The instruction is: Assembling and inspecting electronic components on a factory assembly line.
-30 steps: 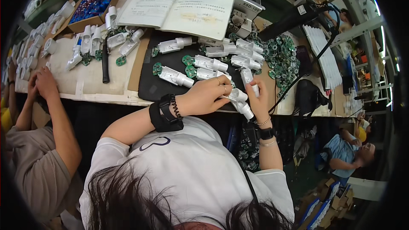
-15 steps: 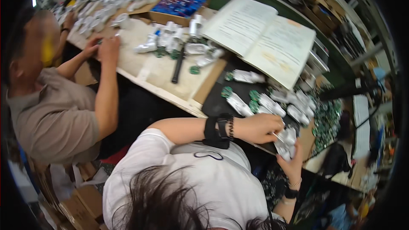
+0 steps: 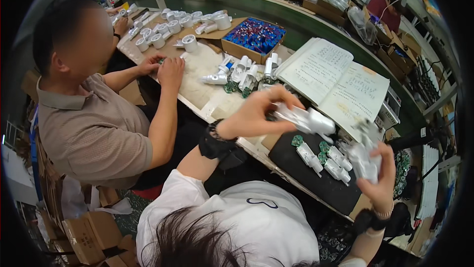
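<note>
Co-worker's hand (image 3: 171, 73) at left, held item mostly hidden. Left hand (image 3: 259, 115) pinching white parts (image 3: 316, 120) near the open book (image 3: 332, 79), ends finger-covered. Right hand (image 3: 379, 178) gripping white pieces (image 3: 364, 162) above black mat (image 3: 328, 190), motion-blurred, count unclear.

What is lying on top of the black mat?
White housings, some with green circuit boards at one end. The white plastic in the left hand and the blurred white plastic in the right hand hide some of the mat; anything behind them cannot be seen.
</note>
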Demonstrator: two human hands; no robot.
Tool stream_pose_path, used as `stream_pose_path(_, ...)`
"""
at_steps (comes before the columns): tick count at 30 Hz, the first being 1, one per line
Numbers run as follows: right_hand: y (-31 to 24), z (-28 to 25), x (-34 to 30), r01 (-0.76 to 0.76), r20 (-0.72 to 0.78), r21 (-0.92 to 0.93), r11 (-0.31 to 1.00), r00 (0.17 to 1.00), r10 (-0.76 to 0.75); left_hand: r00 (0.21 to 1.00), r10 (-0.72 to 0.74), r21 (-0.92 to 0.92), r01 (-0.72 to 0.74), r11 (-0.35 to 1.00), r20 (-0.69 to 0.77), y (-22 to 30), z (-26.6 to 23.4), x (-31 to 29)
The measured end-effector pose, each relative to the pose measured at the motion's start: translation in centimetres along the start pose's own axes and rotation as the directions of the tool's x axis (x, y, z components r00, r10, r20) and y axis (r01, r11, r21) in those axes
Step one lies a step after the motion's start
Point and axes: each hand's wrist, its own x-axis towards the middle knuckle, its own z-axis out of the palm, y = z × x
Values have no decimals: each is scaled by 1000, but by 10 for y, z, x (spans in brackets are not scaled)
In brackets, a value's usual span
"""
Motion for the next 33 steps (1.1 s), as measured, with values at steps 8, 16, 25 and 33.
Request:
stream_pose_path(8, 20, 116, 146, 101, 264, -67, 993, 961, -80, 800, -80, 55, 139, 989, -595, -75, -96, -34)
stream_pose_path(16, 90, 205, 231, -26, 148, -200, 980, 987, 57, 583, 131, 377, 323, 868, -802, -145, -155, -16)
stream_pose_path(25, 138, 224, 230, 55, 151, -257, 965, 988, -16, 712, 181, 616, 419, 667, -679, -161, -146, -3)
stream_pose_path(33, 32, 91, 166, -39, 100, 8, 999, 994, 38, 808, 222, 715, 311, 626, -546, -110, -104, -5)
